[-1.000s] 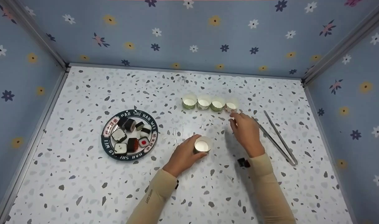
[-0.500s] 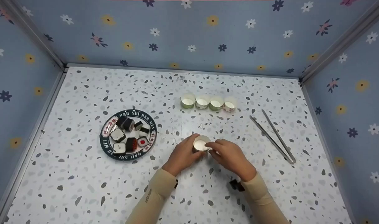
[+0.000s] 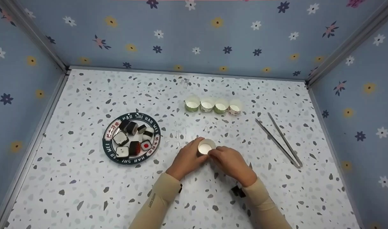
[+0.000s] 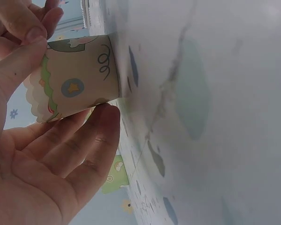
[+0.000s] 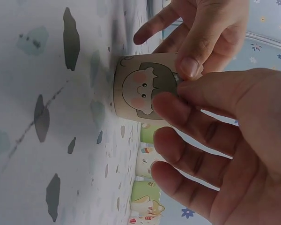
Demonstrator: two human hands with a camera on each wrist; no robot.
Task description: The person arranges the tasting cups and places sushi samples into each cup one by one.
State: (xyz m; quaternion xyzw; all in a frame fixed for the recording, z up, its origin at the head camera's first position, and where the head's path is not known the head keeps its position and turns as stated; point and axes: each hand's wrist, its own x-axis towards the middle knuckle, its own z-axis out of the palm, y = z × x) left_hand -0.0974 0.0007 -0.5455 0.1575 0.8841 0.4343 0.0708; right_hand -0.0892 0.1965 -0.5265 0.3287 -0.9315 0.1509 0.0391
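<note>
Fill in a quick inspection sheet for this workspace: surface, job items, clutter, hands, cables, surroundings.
Surface: white speckled table.
Job items: a printed paper cup, upright, mouth up; no contents visible from the head camera.
Clutter: a row of four paper cups beyond the hands; a dark-rimmed plate with sushi-like pieces to the left; metal tongs, arms spread, to the right.
Hands: left hand holds the printed cup by its side; right hand pinches near its rim. A black wrist piece shows at the right wrist.
Cables: nothing seen.
Surroundings: blue floral panels at the back, left and right.
</note>
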